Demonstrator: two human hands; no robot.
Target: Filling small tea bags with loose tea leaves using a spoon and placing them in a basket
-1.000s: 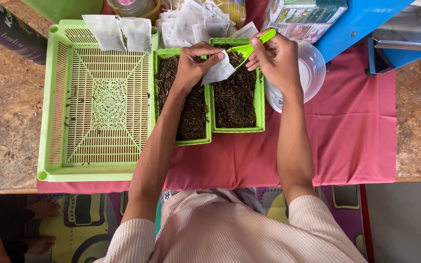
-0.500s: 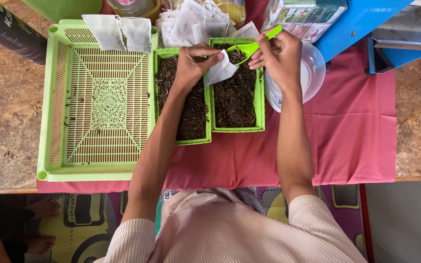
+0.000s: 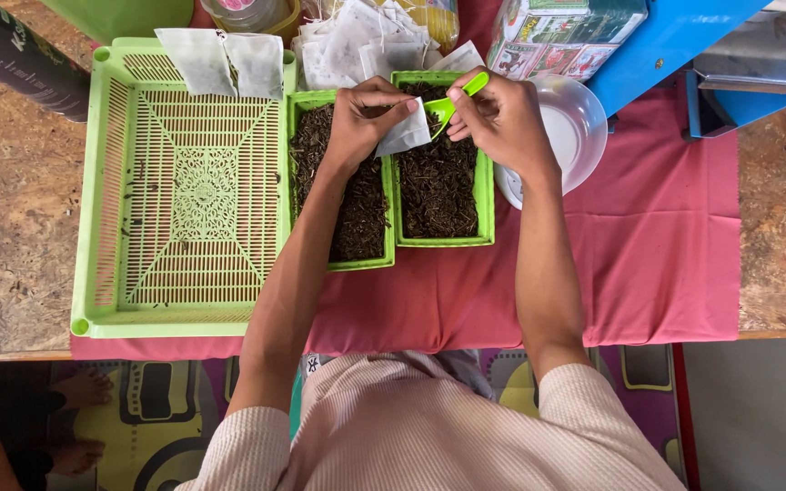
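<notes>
My left hand (image 3: 362, 123) pinches a small white paper pouch (image 3: 406, 134) above two narrow green trays (image 3: 488, 195) filled with dark dried leaves (image 3: 435, 191). My right hand (image 3: 499, 116) grips a small green plastic scoop (image 3: 454, 100), its tip right at the pouch's mouth. Both hands hover over the far end of the right-hand narrow tray.
A large green slotted tray (image 3: 184, 186) lies to the left with two white pouches (image 3: 220, 59) on its far rim. More white pouches (image 3: 361, 41) are piled behind the trays. A white bowl (image 3: 579, 123) sits on the pink cloth (image 3: 648, 236). A dark cylinder (image 3: 20, 59) lies far left.
My right hand has shifted left and tilted the scoop steeper, bringing its tip to the pouch. My left hand has kept the pouch nearly still.
</notes>
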